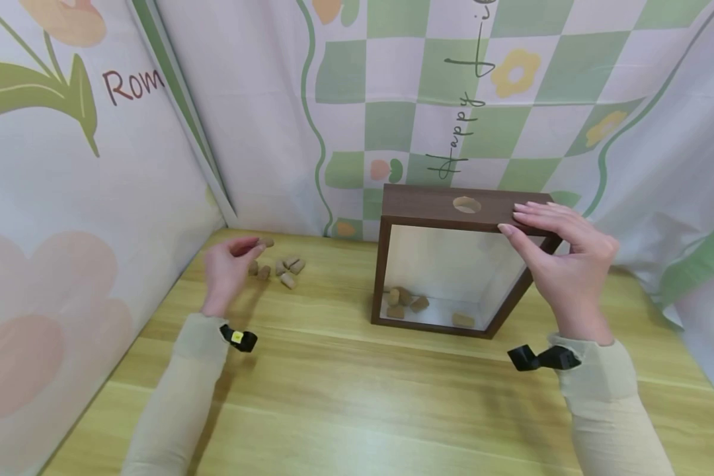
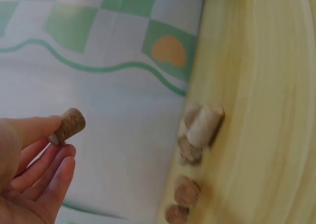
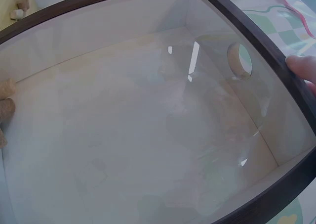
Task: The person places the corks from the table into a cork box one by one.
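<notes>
My left hand (image 1: 229, 268) pinches a wine cork (image 2: 71, 124) between thumb and fingers, raised above the left end of the table. Just beside it several loose corks (image 1: 287, 281) lie in a small cluster on the wood. My right hand (image 1: 571, 254) rests on the top right corner of a dark wooden shadow box (image 1: 428, 203), fingers lying across the top and thumb at the front edge. This box stands upright, with a clear front pane and a round hole (image 1: 467, 205) in its top. Several corks (image 1: 419, 304) lie inside on its floor.
A light wooden table (image 1: 345, 403) carries everything. Behind it hangs a green and white checked curtain (image 1: 452, 119), and a flower-printed cloth (image 1: 65, 264) hangs along the left side. Each wrist wears a small black camera (image 1: 238, 337).
</notes>
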{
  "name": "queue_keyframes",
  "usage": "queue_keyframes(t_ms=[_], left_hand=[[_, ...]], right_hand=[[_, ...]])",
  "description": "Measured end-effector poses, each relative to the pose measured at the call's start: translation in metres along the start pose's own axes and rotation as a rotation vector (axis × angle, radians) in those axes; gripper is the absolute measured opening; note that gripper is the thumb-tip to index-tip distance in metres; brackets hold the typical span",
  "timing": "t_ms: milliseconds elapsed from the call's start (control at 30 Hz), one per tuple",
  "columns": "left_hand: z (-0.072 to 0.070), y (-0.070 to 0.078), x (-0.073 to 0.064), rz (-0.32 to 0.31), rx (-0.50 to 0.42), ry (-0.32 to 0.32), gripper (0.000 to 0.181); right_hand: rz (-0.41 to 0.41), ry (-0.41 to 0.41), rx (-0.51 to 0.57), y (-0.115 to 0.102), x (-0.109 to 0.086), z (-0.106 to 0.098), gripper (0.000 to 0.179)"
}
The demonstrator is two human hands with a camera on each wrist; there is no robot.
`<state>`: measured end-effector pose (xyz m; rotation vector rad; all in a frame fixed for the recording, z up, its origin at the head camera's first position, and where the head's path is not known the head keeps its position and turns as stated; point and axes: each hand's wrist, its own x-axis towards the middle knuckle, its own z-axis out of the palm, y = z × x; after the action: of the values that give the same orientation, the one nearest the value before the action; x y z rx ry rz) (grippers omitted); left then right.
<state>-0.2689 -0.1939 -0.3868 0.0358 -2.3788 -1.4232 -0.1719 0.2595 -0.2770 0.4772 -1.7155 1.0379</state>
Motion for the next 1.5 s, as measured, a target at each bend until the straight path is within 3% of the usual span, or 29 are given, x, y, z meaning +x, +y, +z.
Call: queue_keyframes(t_ms=[333, 733, 1067, 1300, 1500], left_hand=[[0.010, 0.023, -0.006, 0.178, -0.020, -0.019, 0.024], [0.019, 0.054, -0.012, 0.206, -0.104, 0.009, 0.030], [0.023, 0.084, -0.021, 0.271, -0.252, 0.021, 0.027], [0.027, 0.114, -0.028, 0.393, -0.400, 0.035, 0.021], [0.034, 0.138, -0.033, 0.483, -0.473, -0.006, 0.022]], right_hand=[[-0.001, 0.002, 0.004, 0.001, 0.000, 0.001, 0.021], [-0.008, 0.000, 0.020, 0.007, 0.000, 0.001, 0.023], [0.006, -0.003, 0.008, 0.003, 0.001, 0.001, 0.024], [0.002, -0.004, 0.006, 0.014, -0.002, -0.001, 0.024], [0.004, 0.007, 0.002, 0.025, -0.004, -0.002, 0.024]])
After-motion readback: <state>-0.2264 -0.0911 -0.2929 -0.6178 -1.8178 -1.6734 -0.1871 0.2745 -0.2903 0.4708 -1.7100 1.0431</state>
